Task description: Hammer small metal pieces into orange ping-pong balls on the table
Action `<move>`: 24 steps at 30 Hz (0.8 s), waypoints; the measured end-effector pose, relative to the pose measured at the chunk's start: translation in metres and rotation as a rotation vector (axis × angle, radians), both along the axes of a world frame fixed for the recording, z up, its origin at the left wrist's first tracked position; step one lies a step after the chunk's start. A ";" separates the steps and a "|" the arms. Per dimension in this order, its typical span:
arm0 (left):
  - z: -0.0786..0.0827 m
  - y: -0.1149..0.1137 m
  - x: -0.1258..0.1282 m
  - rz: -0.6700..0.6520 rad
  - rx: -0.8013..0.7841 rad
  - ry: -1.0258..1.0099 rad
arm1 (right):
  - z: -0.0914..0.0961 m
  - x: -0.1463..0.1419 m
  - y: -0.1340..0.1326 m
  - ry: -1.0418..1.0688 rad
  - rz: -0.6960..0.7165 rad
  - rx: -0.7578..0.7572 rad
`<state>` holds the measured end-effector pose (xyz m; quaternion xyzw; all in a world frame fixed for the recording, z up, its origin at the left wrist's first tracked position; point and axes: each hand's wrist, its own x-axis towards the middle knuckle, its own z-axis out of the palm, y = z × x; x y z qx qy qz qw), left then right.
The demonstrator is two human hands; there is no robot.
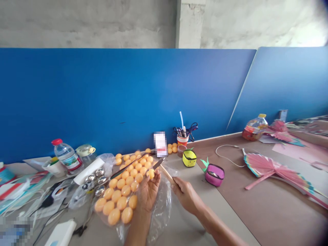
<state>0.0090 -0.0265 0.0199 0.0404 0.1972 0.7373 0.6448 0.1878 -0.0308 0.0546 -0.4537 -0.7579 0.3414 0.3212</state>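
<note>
My left hand [148, 191] is raised palm up and pinches one orange ball [151, 173] at its fingertips. My right hand [185, 194] grips a wooden-handled tool [165, 171] whose metal tip points at that ball. Several orange balls [123, 191] lie in a clear plastic bag [159, 208] right beside my left hand.
A blue partition [128, 95] backs the desk. At left are a water bottle [66, 154], shiny metal balls [98, 177] and cables. Further right stand a cup of scissors and pens [183, 135], a yellow pouch [189, 158], a pink pouch [215, 174] and pink paper fans [271, 169].
</note>
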 end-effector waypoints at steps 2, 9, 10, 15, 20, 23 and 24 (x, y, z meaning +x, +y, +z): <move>-0.001 -0.001 0.000 -0.013 -0.016 0.000 | -0.001 0.000 0.000 0.004 -0.001 -0.003; -0.001 -0.002 0.001 -0.032 -0.040 0.007 | -0.003 0.001 0.001 0.005 0.009 -0.008; -0.001 -0.001 0.001 -0.030 -0.035 0.013 | -0.002 0.001 0.001 0.003 0.008 -0.008; -0.002 0.001 0.000 -0.023 -0.010 0.048 | -0.001 0.001 0.001 0.005 0.007 -0.008; -0.003 0.001 0.002 -0.016 0.009 0.106 | -0.004 0.000 0.001 0.011 0.008 -0.010; -0.004 0.001 0.002 -0.029 0.018 0.124 | -0.004 0.000 0.001 0.010 0.015 -0.012; -0.005 0.000 0.002 -0.034 0.024 0.127 | -0.004 0.000 0.001 0.009 0.016 -0.011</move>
